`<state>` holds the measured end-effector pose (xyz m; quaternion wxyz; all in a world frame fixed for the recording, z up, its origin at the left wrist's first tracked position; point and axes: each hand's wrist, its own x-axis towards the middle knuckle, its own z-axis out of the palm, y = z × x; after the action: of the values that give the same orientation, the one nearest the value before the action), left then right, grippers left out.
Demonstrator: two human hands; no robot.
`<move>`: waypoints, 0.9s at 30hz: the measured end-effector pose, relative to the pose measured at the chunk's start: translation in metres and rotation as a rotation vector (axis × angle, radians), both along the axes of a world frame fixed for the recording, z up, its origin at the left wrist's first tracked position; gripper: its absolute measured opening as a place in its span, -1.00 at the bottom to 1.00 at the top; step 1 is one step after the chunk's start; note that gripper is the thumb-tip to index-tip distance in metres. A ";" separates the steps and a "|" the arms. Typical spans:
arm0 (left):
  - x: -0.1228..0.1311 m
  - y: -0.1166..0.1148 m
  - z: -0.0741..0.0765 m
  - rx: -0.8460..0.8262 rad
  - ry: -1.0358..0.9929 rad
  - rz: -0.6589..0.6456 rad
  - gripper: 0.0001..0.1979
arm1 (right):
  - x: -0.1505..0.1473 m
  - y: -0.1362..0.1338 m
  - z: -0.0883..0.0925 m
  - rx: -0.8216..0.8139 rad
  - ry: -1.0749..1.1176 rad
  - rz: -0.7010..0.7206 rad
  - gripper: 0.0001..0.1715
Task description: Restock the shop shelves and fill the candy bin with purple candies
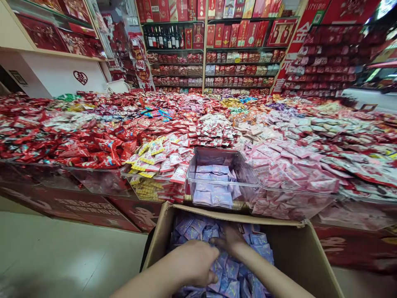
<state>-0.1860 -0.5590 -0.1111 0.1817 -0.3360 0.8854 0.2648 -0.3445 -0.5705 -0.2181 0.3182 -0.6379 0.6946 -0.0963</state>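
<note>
Both hands are inside an open cardboard box (287, 244) holding many small purple packets (232, 269). My left hand (198, 260) is over the packets with its fingers curled inward; whatever they may enclose is hidden by the back of the hand. Just to the right and farther in, my right hand (231, 239) reaches down among the packets, thumb apart from the fingers, whose tips are partly hidden. Beyond the box's far edge stands a clear plastic bin (245, 167), partly filled with the same kind of purple packets, laid in rows.
Neighbouring bins hold yellow-and-white packets (155, 155), pink packets (285, 165) and red packets (102, 145). More heaps of wrapped sweets stretch behind. Shelves with wine bottles (164, 38) and red boxes (243, 33) line the back. Pale floor (74, 248) lies at left.
</note>
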 end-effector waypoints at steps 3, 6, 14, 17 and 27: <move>-0.002 -0.003 0.002 -0.011 -0.015 0.014 -0.57 | 0.015 0.006 -0.010 0.017 0.059 -0.019 -0.17; -0.005 -0.004 0.006 -0.011 -0.005 0.017 -0.56 | 0.019 0.018 -0.013 0.006 0.069 0.008 -0.42; -0.005 -0.008 0.017 0.007 0.278 0.155 -0.52 | -0.017 0.023 0.012 -0.080 -0.100 0.123 -0.64; -0.005 -0.011 0.017 0.056 0.411 0.268 -0.45 | -0.029 0.025 0.039 -0.128 -0.424 0.073 -0.65; -0.020 -0.003 0.030 0.824 0.908 0.576 -0.42 | -0.021 0.055 0.107 -0.032 -1.158 -0.234 -0.60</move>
<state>-0.2061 -0.5622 -0.0808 -0.1731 -0.3174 0.5757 0.7334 -0.3650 -0.5155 -0.1115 0.6233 -0.4055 0.4719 -0.4737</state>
